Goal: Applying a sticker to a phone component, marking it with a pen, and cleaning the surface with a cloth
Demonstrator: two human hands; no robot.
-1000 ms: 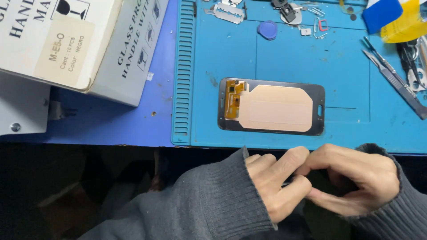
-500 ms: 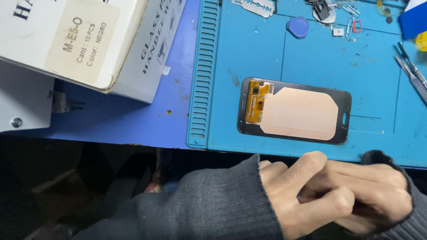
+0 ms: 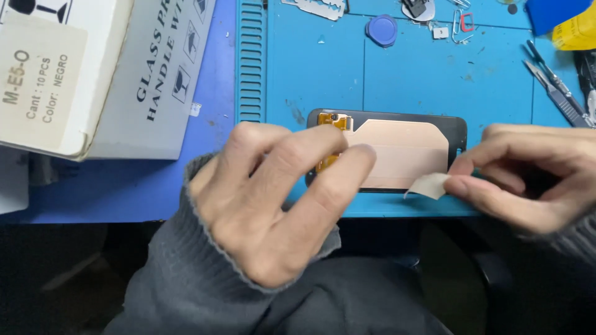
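Observation:
A phone screen panel [image 3: 403,149] lies face down on the blue work mat [image 3: 323,74], showing a copper-coloured back and an orange flex cable at its left end. My left hand [image 3: 273,205] reaches over the panel's left end, fingers spread, fingertips touching or just above it. My right hand [image 3: 528,174] pinches a small pale strip of film or tape [image 3: 428,185] between thumb and forefinger at the panel's lower right corner. Both wrists wear grey knit sleeves.
Two cardboard boxes [image 3: 93,74] stand at the left on the blue table. Tweezers and metal tools [image 3: 555,87] lie at the right. A round blue cap [image 3: 382,30], paper clips and small parts sit at the back. A yellow and blue object [image 3: 568,22] is top right.
My hands, clasped together below the mat before, have separated and risen to the panel. The left now covers its left end; the right holds a pale strip at its right end.

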